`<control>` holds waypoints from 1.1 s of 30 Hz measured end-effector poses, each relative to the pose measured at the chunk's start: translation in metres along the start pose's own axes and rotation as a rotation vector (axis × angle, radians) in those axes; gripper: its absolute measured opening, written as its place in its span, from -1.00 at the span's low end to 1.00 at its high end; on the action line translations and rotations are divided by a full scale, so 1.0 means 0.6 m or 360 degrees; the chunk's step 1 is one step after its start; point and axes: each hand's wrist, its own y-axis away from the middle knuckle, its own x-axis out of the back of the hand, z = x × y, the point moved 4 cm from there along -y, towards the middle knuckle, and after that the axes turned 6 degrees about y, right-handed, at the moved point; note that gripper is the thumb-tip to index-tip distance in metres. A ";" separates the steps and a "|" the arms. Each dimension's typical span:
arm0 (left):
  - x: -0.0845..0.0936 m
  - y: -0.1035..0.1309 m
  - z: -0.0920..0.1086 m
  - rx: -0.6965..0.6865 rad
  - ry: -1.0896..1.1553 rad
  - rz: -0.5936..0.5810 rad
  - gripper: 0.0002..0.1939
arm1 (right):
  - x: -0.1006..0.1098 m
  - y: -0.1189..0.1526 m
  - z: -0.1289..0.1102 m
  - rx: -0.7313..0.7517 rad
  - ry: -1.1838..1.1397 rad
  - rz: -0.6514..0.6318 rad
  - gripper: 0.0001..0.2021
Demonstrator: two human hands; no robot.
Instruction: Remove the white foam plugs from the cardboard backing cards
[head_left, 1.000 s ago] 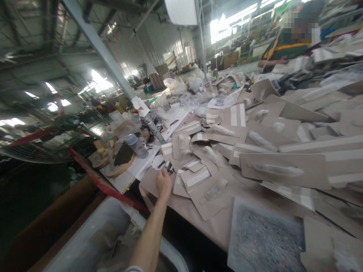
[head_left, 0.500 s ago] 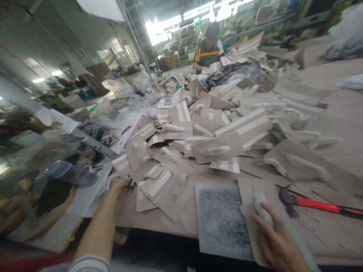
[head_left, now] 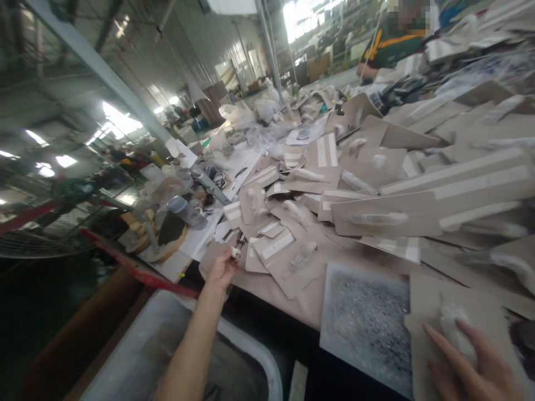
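My left hand (head_left: 222, 268) is closed in a pinch on a small white piece (head_left: 236, 253), just off the left edge of the table. Beside it, small dark metal bits (head_left: 241, 238) lie near the beige panels (head_left: 278, 262). My right hand (head_left: 476, 362) is at the lower right, its fingers spread over a beige panel (head_left: 426, 301) and touching that panel's plastic-wrapped white handle (head_left: 457, 326). Motion blurs this hand. The panel lies against the right side of a worn grey square plate (head_left: 365, 323) with a pitted, speckled surface.
Beige panels with wrapped handles and white strips (head_left: 388, 214) are heaped across the table. A metal post (head_left: 209, 184) rises at the left. Below my left arm stands a pale tub (head_left: 267, 356). A clear plastic bottle (head_left: 188, 211) lies to the left. Another person (head_left: 397, 47) is behind the heap.
The view has swung left, and the hammer has left the picture. My left hand has drawn back from the metal bits with the white piece. My right hand stays on its panel.
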 end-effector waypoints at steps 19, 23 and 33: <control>-0.242 0.370 -0.251 -0.0318 -0.0875 -0.0792 -0.46 | 0.107 -0.136 -0.205 -0.0446 -0.0856 -0.0543 -0.82; -0.233 0.355 -0.303 -0.0725 -0.1631 -0.1084 -0.45 | 0.121 -0.102 -0.168 -0.0176 -0.0331 -0.0780 -0.71; -0.283 0.413 -0.458 -0.1560 -0.1587 -0.2186 -0.50 | 0.187 -0.033 -0.060 -0.0440 -0.0105 -0.0713 -0.32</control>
